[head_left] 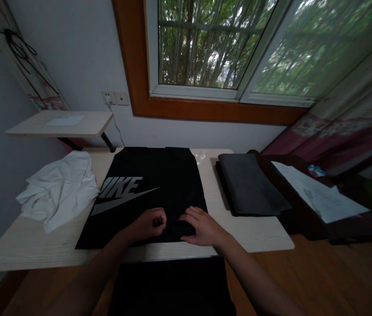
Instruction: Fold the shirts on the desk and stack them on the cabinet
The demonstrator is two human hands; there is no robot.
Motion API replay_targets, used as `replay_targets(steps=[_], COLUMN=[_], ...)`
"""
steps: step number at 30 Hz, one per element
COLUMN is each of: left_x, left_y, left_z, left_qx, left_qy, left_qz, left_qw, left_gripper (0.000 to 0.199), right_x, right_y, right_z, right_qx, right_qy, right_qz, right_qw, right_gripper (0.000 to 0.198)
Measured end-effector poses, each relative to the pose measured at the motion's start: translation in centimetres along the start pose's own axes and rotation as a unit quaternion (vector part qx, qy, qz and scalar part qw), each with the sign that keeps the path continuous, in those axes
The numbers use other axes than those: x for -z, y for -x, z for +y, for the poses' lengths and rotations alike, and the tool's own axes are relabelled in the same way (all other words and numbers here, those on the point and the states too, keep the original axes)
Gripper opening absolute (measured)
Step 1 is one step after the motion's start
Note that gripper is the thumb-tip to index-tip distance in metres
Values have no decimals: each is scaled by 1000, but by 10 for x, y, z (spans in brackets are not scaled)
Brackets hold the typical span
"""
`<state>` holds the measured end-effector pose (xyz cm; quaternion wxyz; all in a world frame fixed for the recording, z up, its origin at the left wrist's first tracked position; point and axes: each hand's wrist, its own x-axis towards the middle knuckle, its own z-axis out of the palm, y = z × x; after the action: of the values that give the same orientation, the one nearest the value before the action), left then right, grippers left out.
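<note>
A flat black fabric piece (173, 175) with a grey "NIKE" print and swoosh lies on the light wooden table (255, 237); whether it is a bag or a garment I cannot tell. Over its near right part, my left hand (148, 224) is curled, finger and thumb pinched at a raised fold. My right hand (202, 226) grips the same fold from the right, fingers on top and thumb underneath at the near edge. The part of the fold inside the fingers is hidden.
Crumpled white cloth (62, 186) lies at the left, below a small raised shelf (87, 123). Dark grey folded sheets or bags (250, 184) are stacked at the right. Beyond stands a dark surface with a paper sheet (317, 193). Wall and window (205, 52) close off the back.
</note>
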<state>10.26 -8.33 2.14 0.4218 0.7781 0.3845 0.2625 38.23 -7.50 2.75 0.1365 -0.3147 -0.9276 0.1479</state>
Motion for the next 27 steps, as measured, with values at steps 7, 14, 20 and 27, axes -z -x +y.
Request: replay_targets(steps=[7,14,20,27], left_x=[-1,4,16,44], left_y=[5,12,16,31], left_z=[-8,-4,9,-7], left_qx=[12,-1,-3,-13], left_qy=[13,-49,-111,-246], left_qz=[-11,-60,-97,-17], left_qw=[1000,997,989,969], left_gripper=[5,14,12,9], right_x=[9,26,30,38], right_y=[10,33,47,53], right_z=[0,7,10,11], right_qx=[-7,-38,-38,-42], right_qy=[31,16,-32,-81], right_qz=[-27,-32,-31,-64], right_qw=[999,999,998,994], right_gripper=[47,41,34,11])
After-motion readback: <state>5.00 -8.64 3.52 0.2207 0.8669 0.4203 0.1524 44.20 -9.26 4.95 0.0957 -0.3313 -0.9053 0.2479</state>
